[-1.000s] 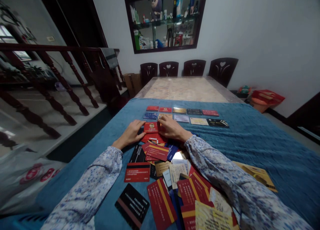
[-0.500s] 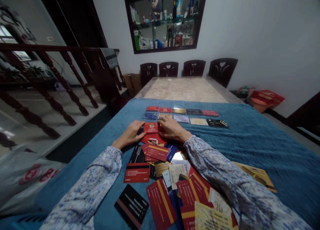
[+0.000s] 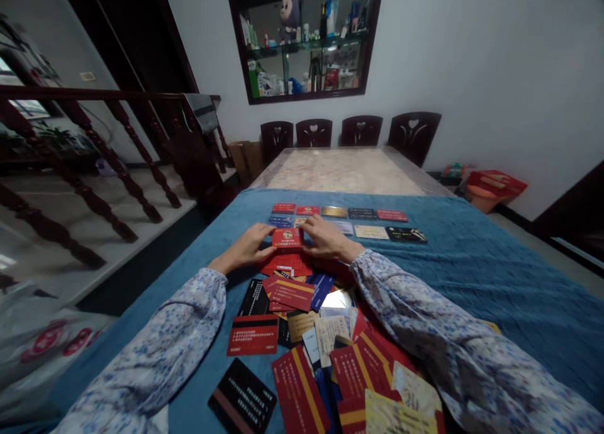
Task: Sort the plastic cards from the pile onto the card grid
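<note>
A red card with a round emblem (image 3: 287,238) is pinched between both my hands just above the blue cloth (image 3: 472,264). My left hand (image 3: 248,250) grips its left edge with curled fingers. My right hand (image 3: 325,240) grips its right edge. Under and before them lies a loose heap of red, black, blue and cream cards (image 3: 306,333) that spreads toward me. Beyond my hands two neat rows of cards (image 3: 349,221) lie face up on the cloth.
The bare stone table top (image 3: 344,170) extends past the cloth to several dark chairs (image 3: 363,129) at the far end. A dark wooden railing (image 3: 94,144) runs along the left. A wall cabinet (image 3: 302,38) hangs above. Red boxes (image 3: 491,185) sit on the floor at right.
Both hands have lifted the red emblem card slightly off the heap and moved it a little away from me. My view has shifted slightly.
</note>
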Motion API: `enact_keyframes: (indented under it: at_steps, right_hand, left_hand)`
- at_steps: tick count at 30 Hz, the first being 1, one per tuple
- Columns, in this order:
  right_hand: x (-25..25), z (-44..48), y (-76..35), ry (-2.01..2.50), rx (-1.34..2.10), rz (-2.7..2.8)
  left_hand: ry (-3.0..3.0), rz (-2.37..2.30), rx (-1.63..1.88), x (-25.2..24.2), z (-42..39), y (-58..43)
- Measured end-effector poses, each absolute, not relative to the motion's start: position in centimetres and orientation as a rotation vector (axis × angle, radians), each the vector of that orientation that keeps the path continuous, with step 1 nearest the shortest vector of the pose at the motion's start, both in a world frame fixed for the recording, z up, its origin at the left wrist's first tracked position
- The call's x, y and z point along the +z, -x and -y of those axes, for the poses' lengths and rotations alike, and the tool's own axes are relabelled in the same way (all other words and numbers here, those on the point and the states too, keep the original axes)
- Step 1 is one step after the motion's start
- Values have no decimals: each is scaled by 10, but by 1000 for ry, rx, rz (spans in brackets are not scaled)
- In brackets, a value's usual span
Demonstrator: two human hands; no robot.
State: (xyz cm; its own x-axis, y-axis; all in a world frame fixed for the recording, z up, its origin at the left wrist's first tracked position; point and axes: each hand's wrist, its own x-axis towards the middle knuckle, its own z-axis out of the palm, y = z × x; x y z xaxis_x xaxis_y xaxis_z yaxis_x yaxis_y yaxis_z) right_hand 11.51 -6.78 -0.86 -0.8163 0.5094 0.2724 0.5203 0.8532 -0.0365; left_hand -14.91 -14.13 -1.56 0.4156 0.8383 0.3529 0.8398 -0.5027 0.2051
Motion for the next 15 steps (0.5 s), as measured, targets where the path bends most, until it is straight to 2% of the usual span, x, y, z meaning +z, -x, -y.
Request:
enact_keyframes:
  at_steps: [15]
  right_hand:
    - [5, 22, -137, 946, -120, 2742]
  left_hand:
    - [2729, 1414, -497, 0, 59, 135]
